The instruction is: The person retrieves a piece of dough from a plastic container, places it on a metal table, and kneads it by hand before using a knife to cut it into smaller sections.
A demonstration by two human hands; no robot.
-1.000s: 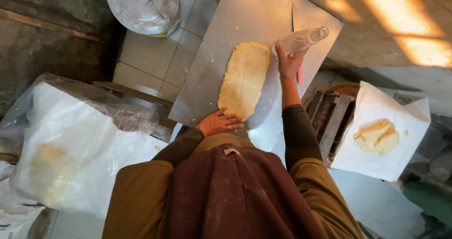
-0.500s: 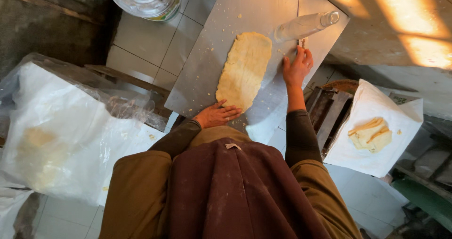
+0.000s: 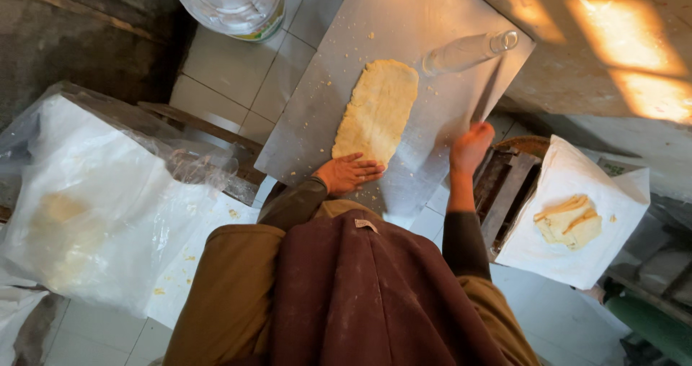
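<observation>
**Left hand pins the dough, right hand at the board's edge**

I see my left hand (image 3: pixel 351 173) lying flat on the metal board (image 3: pixel 404 20), fingers spread open and gripping nothing, their tips touching the near end of the dough (image 3: pixel 377 109). The dough is a long flattened oval running from about 6 o'clock toward 12 on the board; I judge the flat palm is there to keep that end from sliding.

My right hand (image 3: pixel 470 147) is at 3 o'clock of the dough, at the board's right edge, apart from the dough. Its fingers look curled, but I cannot tell whether they grip anything.

A clear glass bottle (image 3: pixel 468 50) lies on its side at 1 o'clock of the dough, just beside it, not touching either hand. Lying flat like that, it probably serves as a roller.

At 9 o'clock sits a big plastic bag (image 3: pixel 94 193) with something pale inside. At 3 o'clock, past the right hand, white paper (image 3: pixel 577 251) carries cut dough strips (image 3: pixel 568 222). A clear lidded jar (image 3: pixel 234 2) stands on the tiled tabletop (image 3: pixel 223 67) at 11 o'clock
</observation>
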